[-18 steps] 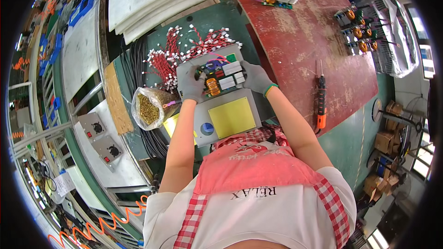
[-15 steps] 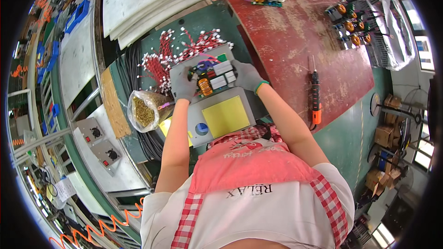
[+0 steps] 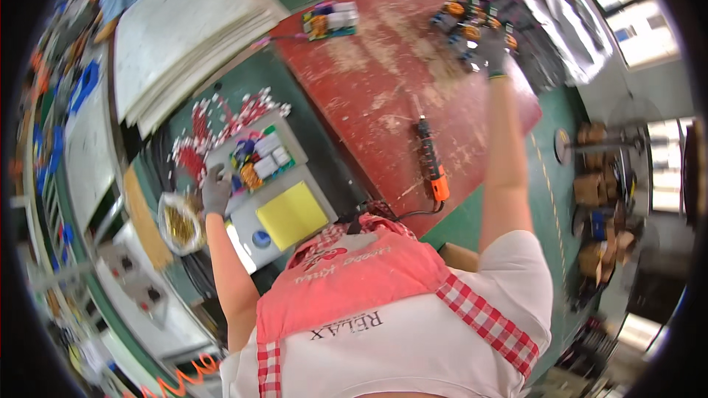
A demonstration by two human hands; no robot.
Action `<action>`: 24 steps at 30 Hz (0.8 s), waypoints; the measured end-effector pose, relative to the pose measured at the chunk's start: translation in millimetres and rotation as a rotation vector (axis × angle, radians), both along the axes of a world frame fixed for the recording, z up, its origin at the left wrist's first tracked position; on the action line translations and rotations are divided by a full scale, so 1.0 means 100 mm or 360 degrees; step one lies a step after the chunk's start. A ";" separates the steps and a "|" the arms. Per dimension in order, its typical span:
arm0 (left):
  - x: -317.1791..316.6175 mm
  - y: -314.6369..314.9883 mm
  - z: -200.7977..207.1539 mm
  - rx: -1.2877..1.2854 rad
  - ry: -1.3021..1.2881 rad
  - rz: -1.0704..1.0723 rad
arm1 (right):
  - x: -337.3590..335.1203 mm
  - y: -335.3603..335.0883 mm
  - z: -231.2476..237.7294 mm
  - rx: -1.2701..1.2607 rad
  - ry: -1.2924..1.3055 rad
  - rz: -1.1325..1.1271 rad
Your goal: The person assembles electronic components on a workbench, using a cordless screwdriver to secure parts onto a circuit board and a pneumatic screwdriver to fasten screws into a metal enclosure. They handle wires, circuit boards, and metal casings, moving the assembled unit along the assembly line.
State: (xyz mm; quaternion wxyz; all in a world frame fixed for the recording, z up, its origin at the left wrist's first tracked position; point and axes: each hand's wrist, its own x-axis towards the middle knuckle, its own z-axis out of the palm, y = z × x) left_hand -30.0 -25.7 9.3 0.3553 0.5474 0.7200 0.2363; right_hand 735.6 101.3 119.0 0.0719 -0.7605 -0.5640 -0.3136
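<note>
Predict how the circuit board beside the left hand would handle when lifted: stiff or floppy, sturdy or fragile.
The circuit board would probably feel stiff, given its straight-edged green base. It may seem heavy for its size, carrying an orange coil and chunky pale blocks. Its exposed parts suggest knocks could damage it.

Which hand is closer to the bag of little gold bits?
Left: the left hand is close beside the bag; the right hand is far to its right, by some circuit boards.
</note>
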 end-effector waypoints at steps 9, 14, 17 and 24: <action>0.23 -1.26 0.93 0.0162 0.0073 0.0245 | 1.62 0.39 0.08 0.0253 0.1563 0.0585; 0.73 -1.57 1.01 0.0113 -0.0025 0.0160 | 1.44 0.09 0.25 0.0292 0.1667 0.0262; 1.17 -1.50 1.11 0.0169 -0.0154 -0.0081 | 0.51 -0.31 0.74 0.0364 0.1487 0.0293; 2.78 -0.82 2.15 0.1248 -0.0236 -0.0766 | -1.78 -1.39 2.13 0.0098 0.2098 0.1298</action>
